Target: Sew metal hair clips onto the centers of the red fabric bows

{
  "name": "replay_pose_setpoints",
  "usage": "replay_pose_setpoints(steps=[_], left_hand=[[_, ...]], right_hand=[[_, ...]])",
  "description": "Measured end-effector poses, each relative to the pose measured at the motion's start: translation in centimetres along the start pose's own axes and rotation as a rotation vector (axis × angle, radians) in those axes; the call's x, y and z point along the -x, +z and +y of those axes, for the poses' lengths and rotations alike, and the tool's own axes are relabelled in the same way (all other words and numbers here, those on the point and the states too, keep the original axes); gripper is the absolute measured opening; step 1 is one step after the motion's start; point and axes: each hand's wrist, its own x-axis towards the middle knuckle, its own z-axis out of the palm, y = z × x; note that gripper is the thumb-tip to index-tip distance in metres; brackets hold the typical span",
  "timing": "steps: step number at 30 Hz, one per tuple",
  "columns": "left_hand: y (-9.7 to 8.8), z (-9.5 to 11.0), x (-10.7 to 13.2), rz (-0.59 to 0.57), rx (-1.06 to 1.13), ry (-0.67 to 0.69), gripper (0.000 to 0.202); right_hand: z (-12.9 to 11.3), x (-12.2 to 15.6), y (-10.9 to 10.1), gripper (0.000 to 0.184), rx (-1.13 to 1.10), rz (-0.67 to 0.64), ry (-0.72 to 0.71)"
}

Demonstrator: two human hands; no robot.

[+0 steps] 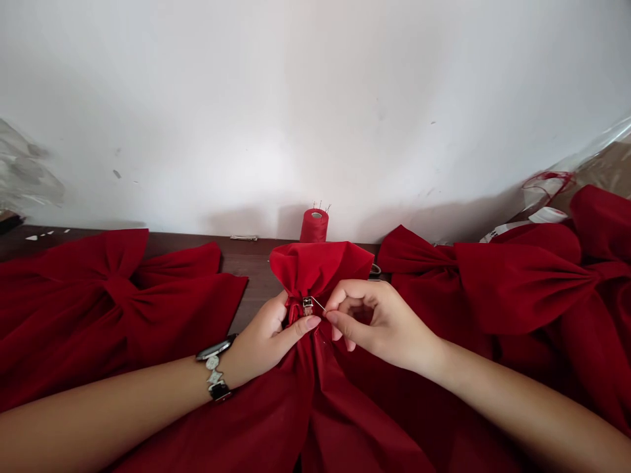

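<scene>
My left hand [271, 332] is closed round the gathered middle of a piece of red cloth [320, 266], pinching the folds together. A small metal clip [307, 305] sits on the gathered waist. My right hand [379, 322] pinches a thin needle [319, 305] between thumb and forefinger, its tip at the clip. The cloth fans out above the hands and spreads wide below them towards me. A watch with a bracelet [215, 368] is on my left wrist.
A red thread spool [314, 225] with pins stuck in its top stands against the white wall. Finished red bows lie at the left [118, 289] and at the right [473, 269]. A dark wooden table [246, 263] lies beneath; clear plastic wrap [601, 157] is at far right.
</scene>
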Motion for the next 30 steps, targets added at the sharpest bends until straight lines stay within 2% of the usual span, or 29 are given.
replay_pose_setpoints(steps=[8, 13, 17, 21, 26, 30], left_hand=[[-0.4, -0.9, 0.3, 0.014, 0.217, -0.098, 0.029], [-0.4, -1.0, 0.5, -0.061, 0.243, -0.12, 0.039], [-0.6, -1.1, 0.5, -0.09, 0.216, -0.135, 0.045], [-0.7, -1.2, 0.6, -0.109, 0.164, -0.159, 0.049], [-0.7, -0.7, 0.6, -0.219, 0.141, -0.14, 0.049], [-0.6, -0.3, 0.3, -0.319, 0.149, -0.114, 0.051]], right_hand=[[-0.3, -0.7, -2.5, 0.011, 0.22, -0.031, -0.068], [0.3, -1.0, -2.8, 0.009, 0.105, 0.015, -0.026], [0.6, -1.3, -3.6, 0.012, -0.032, -0.078, 0.01], [1.0, -1.7, -4.6, 0.018, -0.163, -0.116, 0.048], [0.8, -1.5, -4.2, 0.021, -0.207, -0.104, 0.026], [0.6, -1.0, -3.1, 0.018, -0.092, -0.073, -0.101]])
